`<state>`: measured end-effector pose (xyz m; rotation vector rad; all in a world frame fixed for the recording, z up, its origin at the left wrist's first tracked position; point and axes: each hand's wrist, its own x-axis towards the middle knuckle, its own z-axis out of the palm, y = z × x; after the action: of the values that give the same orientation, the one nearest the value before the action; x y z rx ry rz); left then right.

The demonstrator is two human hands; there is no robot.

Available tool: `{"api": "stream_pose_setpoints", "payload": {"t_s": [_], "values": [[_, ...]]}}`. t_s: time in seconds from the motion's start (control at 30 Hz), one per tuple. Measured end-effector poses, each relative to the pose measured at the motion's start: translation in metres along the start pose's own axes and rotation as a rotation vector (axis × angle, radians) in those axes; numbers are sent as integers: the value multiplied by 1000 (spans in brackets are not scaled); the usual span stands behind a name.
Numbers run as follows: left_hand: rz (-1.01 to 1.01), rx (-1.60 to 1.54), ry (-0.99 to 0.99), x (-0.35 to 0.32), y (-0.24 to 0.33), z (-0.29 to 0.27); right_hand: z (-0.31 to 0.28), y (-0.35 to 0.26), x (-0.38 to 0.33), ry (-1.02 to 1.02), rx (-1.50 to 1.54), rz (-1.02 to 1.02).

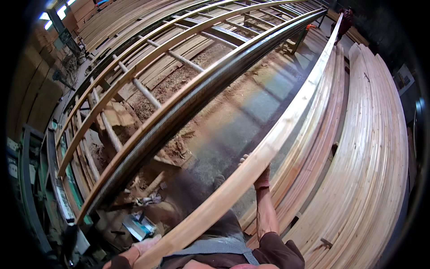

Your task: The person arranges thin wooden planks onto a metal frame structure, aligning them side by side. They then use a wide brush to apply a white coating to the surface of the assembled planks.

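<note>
A long pale wooden board (pixel 257 162) runs from beside my body at the lower left to the far upper right. My right hand (pixel 262 179), in a reddish glove, is closed around it from beneath; its fingertips show over the board's left edge. Close to the near end, my left hand (pixel 147 245) holds the board's left side, with part of its fingers hidden. At the far end of the board stands another person (pixel 345 23) in dark red clothing, whose hands are too small to make out.
To my right lie wide stacks of long boards (pixel 358 148) and a narrower reddish row (pixel 316 152). A long roller conveyor with a metal rail (pixel 188 105) stretches along my left. Wood scraps and shavings (pixel 179 150) litter the concrete floor (pixel 255 116). Green machine framing (pixel 36 179) stands at the left.
</note>
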<state>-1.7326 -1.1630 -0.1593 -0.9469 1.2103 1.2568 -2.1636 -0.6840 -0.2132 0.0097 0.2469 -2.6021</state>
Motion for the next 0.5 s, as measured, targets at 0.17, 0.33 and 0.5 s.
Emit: {"api": "stream_pose_setpoints", "payload": {"t_s": [0.17,0.33,0.5], "values": [[-88,108,214,-66,132,11,19,20,47,180,279,57],[320,338,133,-27,408,96,23,73,74,228,-48,78],[485,517,323,-78,425,57,48,111,95,183,-445,223]]}}
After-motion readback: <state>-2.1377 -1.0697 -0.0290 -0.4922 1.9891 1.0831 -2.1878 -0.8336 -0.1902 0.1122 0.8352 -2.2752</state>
